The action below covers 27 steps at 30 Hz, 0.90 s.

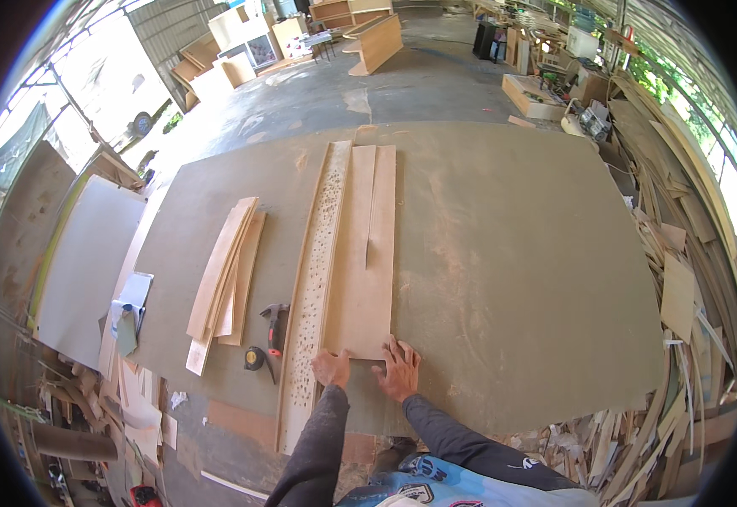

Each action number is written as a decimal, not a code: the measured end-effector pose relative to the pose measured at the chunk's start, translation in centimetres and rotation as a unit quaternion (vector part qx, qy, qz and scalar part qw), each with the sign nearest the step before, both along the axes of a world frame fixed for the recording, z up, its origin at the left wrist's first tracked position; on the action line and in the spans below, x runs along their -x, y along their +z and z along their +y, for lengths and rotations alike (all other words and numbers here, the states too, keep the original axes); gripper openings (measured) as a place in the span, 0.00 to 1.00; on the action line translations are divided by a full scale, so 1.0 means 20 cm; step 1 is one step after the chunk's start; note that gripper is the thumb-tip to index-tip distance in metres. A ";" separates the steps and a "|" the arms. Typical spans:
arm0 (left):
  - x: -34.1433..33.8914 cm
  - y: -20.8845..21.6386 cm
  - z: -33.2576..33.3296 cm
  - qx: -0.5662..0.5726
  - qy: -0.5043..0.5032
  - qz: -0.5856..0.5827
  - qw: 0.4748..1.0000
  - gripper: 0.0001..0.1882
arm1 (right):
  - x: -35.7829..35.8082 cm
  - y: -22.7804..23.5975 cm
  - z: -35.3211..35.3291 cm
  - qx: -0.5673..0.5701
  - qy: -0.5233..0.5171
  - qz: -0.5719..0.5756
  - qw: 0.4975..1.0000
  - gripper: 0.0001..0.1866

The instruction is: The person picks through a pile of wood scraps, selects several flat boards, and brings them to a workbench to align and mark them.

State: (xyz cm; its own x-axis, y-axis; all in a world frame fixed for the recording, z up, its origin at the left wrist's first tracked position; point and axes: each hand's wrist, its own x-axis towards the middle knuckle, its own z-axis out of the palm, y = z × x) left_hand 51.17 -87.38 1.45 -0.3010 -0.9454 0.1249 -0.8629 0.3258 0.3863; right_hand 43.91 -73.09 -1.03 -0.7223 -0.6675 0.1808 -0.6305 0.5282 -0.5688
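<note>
A wide light-brown wooden board [354,313] lies lengthwise in front of me on a large greenish-brown worktable. My left hand [331,369] is closed at the board's near left corner, its fingers curled and partly hidden. At the near right corner, my right hand [399,369] has its fingers spread against the edge. A narrower strip [383,194] lies along the board's far right part, with a dark gap beside it. Left of the board runs a long strip dotted with many small holes [309,321], close to my left hand.
A claw hammer [274,328] and a black-and-yellow tape measure [254,358] lie left of the dotted strip. Beyond them are several stacked wooden strips [225,275]. Scrap wood [681,287] piles up along the worktable's right side. Unfinished furniture [377,44] stands on the floor farther off.
</note>
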 end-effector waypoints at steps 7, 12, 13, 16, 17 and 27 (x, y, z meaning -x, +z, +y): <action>-0.10 0.13 -0.26 0.040 -0.457 -0.202 0.865 0.42 | 0.04 -0.07 -0.01 -0.049 0.006 0.027 0.998 0.19; -0.13 -0.04 -0.44 0.068 -0.492 -0.234 0.836 0.40 | 0.09 -0.02 -0.03 -0.060 0.028 0.034 0.997 0.19; -0.10 -0.03 -0.46 0.076 -0.495 -0.243 0.831 0.40 | 0.13 -0.01 -0.04 -0.062 0.031 0.034 0.997 0.19; 0.00 -0.02 -0.52 0.081 -0.499 -0.252 0.825 0.39 | 0.22 0.00 -0.10 -0.061 0.021 0.035 0.997 0.20; 0.03 -0.02 -0.53 0.077 -0.496 -0.256 0.826 0.39 | 0.25 0.00 -0.12 -0.065 0.019 0.039 0.997 0.20; 0.41 0.03 -0.73 0.077 -0.481 -0.288 0.825 0.38 | 0.60 0.04 -0.36 -0.077 0.003 0.019 0.997 0.18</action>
